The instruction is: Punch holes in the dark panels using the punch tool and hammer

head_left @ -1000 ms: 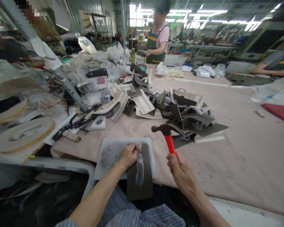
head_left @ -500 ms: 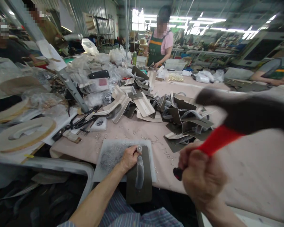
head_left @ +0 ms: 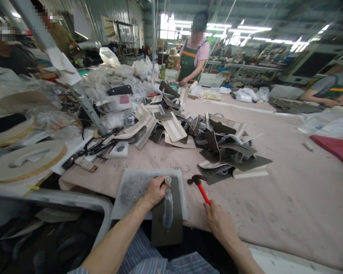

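My left hand (head_left: 156,192) is closed round a short metal punch (head_left: 167,180), held upright on a dark olive panel (head_left: 175,213). A plastic-wrapped handle (head_left: 168,211) runs along that panel just below the punch. Under them lies a pale, pitted board (head_left: 131,205), and the panel's near end juts past the table edge. In my right hand (head_left: 218,219) is a claw hammer (head_left: 201,189) with a red handle and dark head. Its head is low over the table, to the right of the board and apart from the punch.
A heap of olive and cream panels (head_left: 225,140) lies beyond the board. Pliers and other tools (head_left: 103,146) sit left, by a slanted metal post (head_left: 82,102). A bin (head_left: 107,207) of dark pieces stands at left. A person (head_left: 193,53) works across the table.
The hammer has come down from close in front of the camera to low beside the board, with my right hand. My left hand and the punch stay in place.
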A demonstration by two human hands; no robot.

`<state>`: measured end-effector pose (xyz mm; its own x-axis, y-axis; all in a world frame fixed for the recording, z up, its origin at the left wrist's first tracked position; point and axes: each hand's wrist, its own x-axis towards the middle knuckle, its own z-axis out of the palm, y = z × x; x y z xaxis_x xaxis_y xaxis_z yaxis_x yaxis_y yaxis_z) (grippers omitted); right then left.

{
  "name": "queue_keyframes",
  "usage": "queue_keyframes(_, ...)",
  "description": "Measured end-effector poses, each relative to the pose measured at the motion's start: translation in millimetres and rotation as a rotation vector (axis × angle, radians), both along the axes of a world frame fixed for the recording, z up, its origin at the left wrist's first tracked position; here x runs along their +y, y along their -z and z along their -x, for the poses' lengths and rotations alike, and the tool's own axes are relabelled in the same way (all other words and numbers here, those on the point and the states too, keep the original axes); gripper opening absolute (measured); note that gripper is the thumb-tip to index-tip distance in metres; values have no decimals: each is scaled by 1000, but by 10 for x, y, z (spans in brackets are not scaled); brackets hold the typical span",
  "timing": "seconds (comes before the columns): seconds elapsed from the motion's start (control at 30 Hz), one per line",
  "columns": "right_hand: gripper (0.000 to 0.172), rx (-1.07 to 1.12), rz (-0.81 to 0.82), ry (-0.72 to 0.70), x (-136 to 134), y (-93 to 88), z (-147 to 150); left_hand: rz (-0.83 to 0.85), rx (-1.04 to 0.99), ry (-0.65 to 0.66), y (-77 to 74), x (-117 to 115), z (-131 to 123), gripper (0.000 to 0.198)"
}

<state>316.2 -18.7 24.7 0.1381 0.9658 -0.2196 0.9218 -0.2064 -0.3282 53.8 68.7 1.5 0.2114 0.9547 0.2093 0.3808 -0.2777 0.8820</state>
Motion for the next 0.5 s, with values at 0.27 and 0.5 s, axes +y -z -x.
queue_keyframes(0.27,52,80,-323,-761,67,-366,898,71,-60,-47,16,11,4,10)
queue_keyframes(0.5,21,-170,-284,-766,32,-276,1339,347,-406,-298,-16,160,9,26)
